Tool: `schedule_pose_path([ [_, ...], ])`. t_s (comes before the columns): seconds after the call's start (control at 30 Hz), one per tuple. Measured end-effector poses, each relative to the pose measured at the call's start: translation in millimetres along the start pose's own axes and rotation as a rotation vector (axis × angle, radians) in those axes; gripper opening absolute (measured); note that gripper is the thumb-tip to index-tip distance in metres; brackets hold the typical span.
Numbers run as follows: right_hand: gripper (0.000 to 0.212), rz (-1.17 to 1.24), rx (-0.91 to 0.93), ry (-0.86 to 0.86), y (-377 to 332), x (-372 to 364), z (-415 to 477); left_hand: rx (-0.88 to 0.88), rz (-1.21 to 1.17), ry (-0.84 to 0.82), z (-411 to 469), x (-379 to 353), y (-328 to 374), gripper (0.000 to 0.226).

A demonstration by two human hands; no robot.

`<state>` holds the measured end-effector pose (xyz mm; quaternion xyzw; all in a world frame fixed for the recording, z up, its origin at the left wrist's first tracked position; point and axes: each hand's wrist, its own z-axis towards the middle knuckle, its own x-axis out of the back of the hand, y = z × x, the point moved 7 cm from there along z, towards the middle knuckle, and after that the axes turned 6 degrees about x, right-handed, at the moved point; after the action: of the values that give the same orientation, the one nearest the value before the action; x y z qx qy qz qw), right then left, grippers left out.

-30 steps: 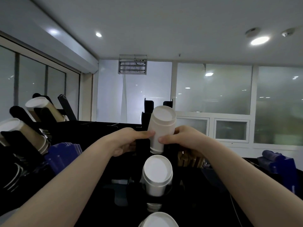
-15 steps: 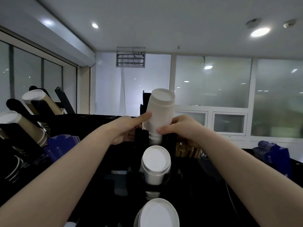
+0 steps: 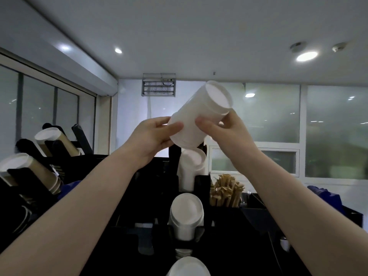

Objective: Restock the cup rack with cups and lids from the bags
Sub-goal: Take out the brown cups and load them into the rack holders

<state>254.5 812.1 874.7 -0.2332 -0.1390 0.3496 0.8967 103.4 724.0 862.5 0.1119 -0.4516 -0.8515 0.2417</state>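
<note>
A stack of white cups (image 3: 201, 114), tilted up to the right, is held in the air above the black cup rack (image 3: 173, 162). My left hand (image 3: 153, 138) grips the lower end of the stack, and my right hand (image 3: 221, 130) grips its right side near the upper rim. Below them, a white cup stack (image 3: 192, 168) sits in the rack's top slot. A second white stack (image 3: 186, 214) fills the slot beneath, and a third (image 3: 189, 266) shows at the bottom edge.
Brown paper cups (image 3: 57, 142) and another brown stack (image 3: 29, 172) lie in black holders on the left. Wooden stirrers (image 3: 226, 191) stand in a black bin right of the rack. Something blue (image 3: 326, 196) lies at the far right.
Both hands lifted the white cup stack up and away from the top slot and tilted it to the right. The camera view has tipped upward.
</note>
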Motion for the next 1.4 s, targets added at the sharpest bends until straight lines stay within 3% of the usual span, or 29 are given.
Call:
schedule_pose_path([
  [0.13, 0.068, -0.035, 0.18, 0.091, -10.7, 8.3, 10.9, -0.031, -0.027, 0.066, 9.9, 9.1, -3.3, 0.038],
  [0.3, 0.069, -0.302, 0.185, 0.106, 9.6, 6.1, 30.0, 0.025, 0.495, 0.281, 22.1, 35.1, -29.6, 0.057],
  [0.4, 0.071, -0.392, 0.105, 0.085, 33.0, 6.8, 44.7, 0.012, 0.875, 0.149, 24.6, 32.5, -49.0, 0.065],
  [0.57, 0.073, -0.493, 0.067, -0.034, 59.4, -6.1, 59.7, -0.092, 1.21, -0.035, 19.3, 13.4, -66.1, 0.075],
  [0.87, 0.07, -0.73, 0.111, -0.1, 69.7, -26.2, 84.3, -0.183, 1.318, -0.021, 18.9, 10.8, -58.8, 0.072],
  [1.27, 0.068, -0.725, 0.044, -0.056, 70.2, -16.2, 92.2, -0.06, 1.257, -0.035, 17.9, 11.7, -60.2, 0.071],
  [1.4, 0.068, -0.78, 0.043, -0.121, 69.9, -21.1, 91.7, -0.024, 1.244, -0.046, 19.4, 13.7, -61.2, 0.074],
])
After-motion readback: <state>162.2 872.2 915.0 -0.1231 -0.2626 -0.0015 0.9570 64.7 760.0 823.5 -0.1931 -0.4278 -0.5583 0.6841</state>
